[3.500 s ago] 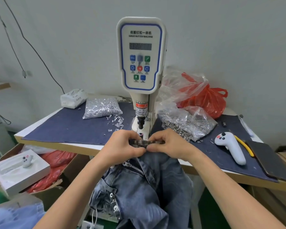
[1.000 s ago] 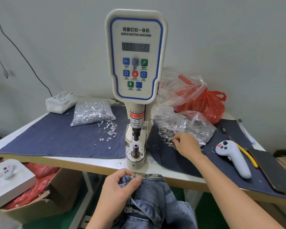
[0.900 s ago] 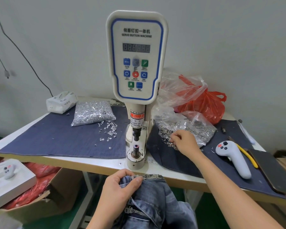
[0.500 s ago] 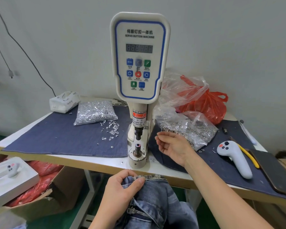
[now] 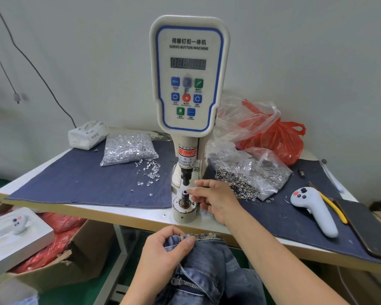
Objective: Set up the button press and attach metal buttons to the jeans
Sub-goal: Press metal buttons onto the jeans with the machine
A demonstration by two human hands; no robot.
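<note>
Your right hand (image 5: 216, 200) is at the lower die post (image 5: 184, 195) of the button press (image 5: 188, 84); thumb & forefinger are pinched narrow on sth small at the top of the post, prob. a metal button (image 5: 185, 191), but it is too small to tell for sure; the other fingers are curled loose behind; the upper punch (image 5: 185, 177) hangs just above the post, not touching it; your left hand (image 5: 163, 254) grips the jeans (image 5: 207, 271) at the waistband, thumb on top & fingers curled under, below the front edge of the table (image 5: 141, 216); the zipper of the jeans shows just under this hand; the jeans are not on the die, they hang in front of the table; right of the press lies an open clear bag of metal buttons (image 5: 251, 175), some spilled on the dark denim cloth (image 5: 86, 179), close behind your right hand; left of the press is a clear bag of silver tacks (image 5: 128, 149) w/ loose tacks scattered beside it; farther right on the cloth lie a white controller (image 5: 312, 210), a yellow-handled tool (image 5: 333, 208) & a dark phone (image 5: 365, 227); an orange plastic bag (image 5: 275, 137) sits at the back near the wall
</note>
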